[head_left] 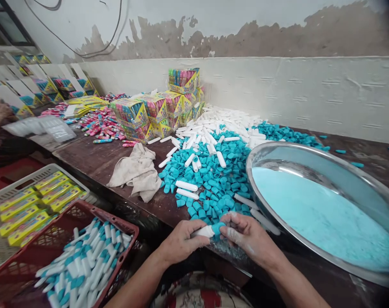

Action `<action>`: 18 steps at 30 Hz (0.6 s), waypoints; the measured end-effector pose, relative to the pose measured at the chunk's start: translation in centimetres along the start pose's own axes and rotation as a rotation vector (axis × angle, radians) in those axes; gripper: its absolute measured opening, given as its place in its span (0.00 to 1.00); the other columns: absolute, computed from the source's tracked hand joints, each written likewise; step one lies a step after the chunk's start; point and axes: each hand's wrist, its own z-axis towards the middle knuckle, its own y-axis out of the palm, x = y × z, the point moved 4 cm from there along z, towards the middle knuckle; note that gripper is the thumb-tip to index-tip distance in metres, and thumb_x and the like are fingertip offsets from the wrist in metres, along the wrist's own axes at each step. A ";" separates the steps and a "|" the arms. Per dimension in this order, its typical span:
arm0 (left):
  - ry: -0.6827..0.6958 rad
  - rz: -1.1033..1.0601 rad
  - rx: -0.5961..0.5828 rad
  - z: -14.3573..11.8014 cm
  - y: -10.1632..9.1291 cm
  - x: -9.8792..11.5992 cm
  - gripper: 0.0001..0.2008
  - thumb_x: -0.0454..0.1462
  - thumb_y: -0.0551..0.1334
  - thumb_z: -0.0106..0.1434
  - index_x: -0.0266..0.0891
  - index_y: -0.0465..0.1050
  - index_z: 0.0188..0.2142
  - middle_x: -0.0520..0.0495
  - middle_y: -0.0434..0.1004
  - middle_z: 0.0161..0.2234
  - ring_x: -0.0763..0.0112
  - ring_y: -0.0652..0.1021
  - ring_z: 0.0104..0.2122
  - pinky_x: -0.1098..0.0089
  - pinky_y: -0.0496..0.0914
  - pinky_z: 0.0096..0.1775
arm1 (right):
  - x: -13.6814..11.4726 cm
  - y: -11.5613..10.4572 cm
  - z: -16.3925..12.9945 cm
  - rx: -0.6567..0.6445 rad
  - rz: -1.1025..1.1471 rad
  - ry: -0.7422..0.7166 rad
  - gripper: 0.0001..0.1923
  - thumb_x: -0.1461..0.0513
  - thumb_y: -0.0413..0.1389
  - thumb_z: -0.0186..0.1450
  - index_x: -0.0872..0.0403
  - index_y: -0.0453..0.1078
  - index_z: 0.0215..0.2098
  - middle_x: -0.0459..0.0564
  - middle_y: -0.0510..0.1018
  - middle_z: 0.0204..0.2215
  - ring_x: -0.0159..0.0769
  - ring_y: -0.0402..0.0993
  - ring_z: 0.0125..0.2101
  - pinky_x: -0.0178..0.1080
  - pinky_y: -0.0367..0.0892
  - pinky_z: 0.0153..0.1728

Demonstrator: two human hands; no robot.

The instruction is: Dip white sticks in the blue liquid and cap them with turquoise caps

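My left hand (184, 243) is closed around a white plastic tube (203, 232), held low over the table's front edge. Fingers of my right hand (250, 239) pinch a blue cap (218, 228) at the tube's right end; how far the cap sits on it, I cannot tell. Just beyond my hands lies a heap of blue caps (218, 179) with several white tubes (187, 185) scattered on it. To the right stands a wide metal basin (255, 175) holding pale blue powder (316, 209).
Capped tubes (85, 265) fill a red crate (130, 224) at lower left, beside a pale basket (81, 182) of yellow boxes (37, 209). A cloth (138, 171) lies on the table (94, 160). Display boxes (168, 107) are stacked behind. Another person's hand (0, 111) shows far left.
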 end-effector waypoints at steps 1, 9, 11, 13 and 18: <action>0.002 0.011 -0.015 0.0 0.1 0.0 0.09 0.39 0.57 0.55 0.34 0.71 0.29 0.54 0.63 0.22 0.75 0.63 0.25 0.77 0.56 0.27 | 0.2 0.2 -0.2 -0.023 0.029 0.024 0.14 0.52 0.57 0.53 0.54 0.63 0.27 0.39 0.65 0.15 0.25 0.57 0.15 0.30 0.53 0.17; 0.088 0.281 -0.104 -0.3 1.4 -0.3 0.12 0.43 0.57 0.57 0.35 0.69 0.27 0.55 0.63 0.21 0.77 0.63 0.22 0.77 0.53 0.23 | 1.6 0.7 -1.1 -0.138 0.025 0.148 0.09 0.57 0.55 0.53 0.55 0.64 0.27 0.40 0.69 0.16 0.24 0.60 0.13 0.29 0.57 0.15; 0.107 0.414 -0.095 -0.3 1.9 -0.4 0.13 0.45 0.59 0.55 0.37 0.70 0.28 0.54 0.66 0.21 0.75 0.65 0.21 0.77 0.54 0.22 | 1.9 0.8 -1.4 -0.136 0.015 0.183 0.08 0.58 0.55 0.53 0.54 0.63 0.25 0.39 0.69 0.15 0.24 0.59 0.12 0.28 0.55 0.13; 0.107 0.561 -0.074 -0.3 2.5 -0.6 0.14 0.47 0.60 0.53 0.39 0.70 0.31 0.52 0.70 0.23 0.71 0.69 0.22 0.76 0.56 0.23 | 2.1 1.0 -1.7 -0.130 0.027 0.216 0.08 0.58 0.54 0.52 0.53 0.61 0.24 0.39 0.68 0.14 0.23 0.57 0.11 0.27 0.51 0.12; 0.035 0.855 -0.075 -0.1 3.6 -0.8 0.15 0.47 0.56 0.57 0.38 0.69 0.35 0.43 0.75 0.27 0.60 0.75 0.26 0.70 0.63 0.27 | 2.5 1.5 -1.8 -0.110 0.075 0.225 0.07 0.60 0.52 0.49 0.52 0.57 0.20 0.37 0.66 0.10 0.23 0.51 0.10 0.29 0.47 0.12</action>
